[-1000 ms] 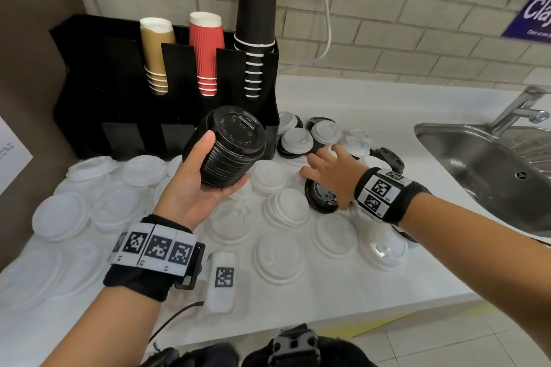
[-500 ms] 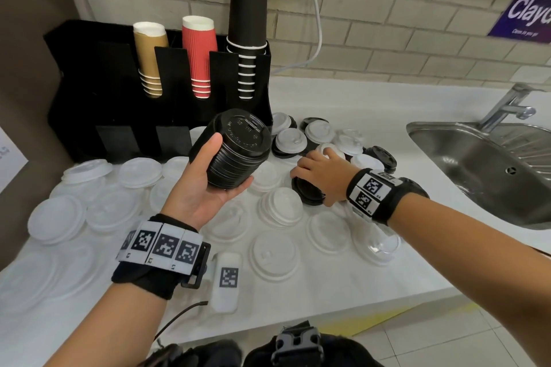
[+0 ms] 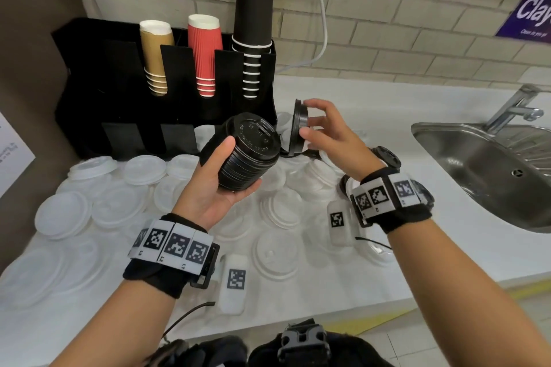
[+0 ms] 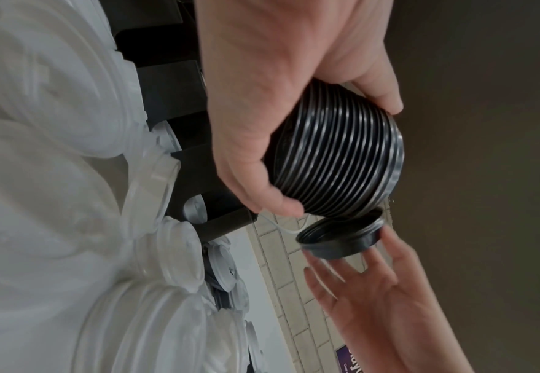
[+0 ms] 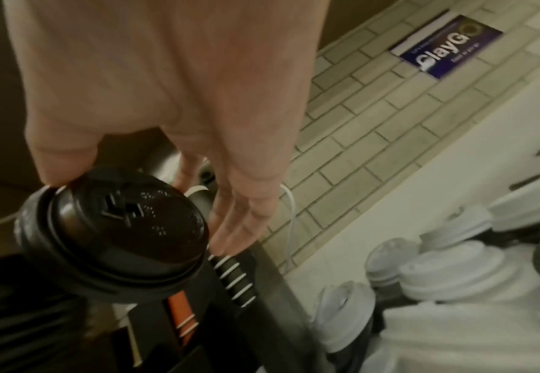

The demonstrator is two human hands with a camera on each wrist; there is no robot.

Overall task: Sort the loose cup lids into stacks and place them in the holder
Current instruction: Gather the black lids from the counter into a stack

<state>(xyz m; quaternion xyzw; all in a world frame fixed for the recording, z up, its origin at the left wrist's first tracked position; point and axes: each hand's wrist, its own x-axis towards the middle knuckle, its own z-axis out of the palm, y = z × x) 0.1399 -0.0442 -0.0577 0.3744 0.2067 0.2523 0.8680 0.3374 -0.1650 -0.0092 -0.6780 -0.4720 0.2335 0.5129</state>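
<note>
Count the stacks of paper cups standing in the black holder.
3, side by side in the holder: brown stack on the left, red stack in the middle, tall black stack on the right. None seems hidden.

A tilted stack of black cup lids (image 3: pixel 249 155) sits beside a single black lid (image 3: pixel 299 128) held on edge, white lids (image 3: pixel 275 210) scattered below.

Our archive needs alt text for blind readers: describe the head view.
Left hand holds a black lid stack; right hand pinches one black lid beside it. White lids cover the counter before a cup holder.
</note>
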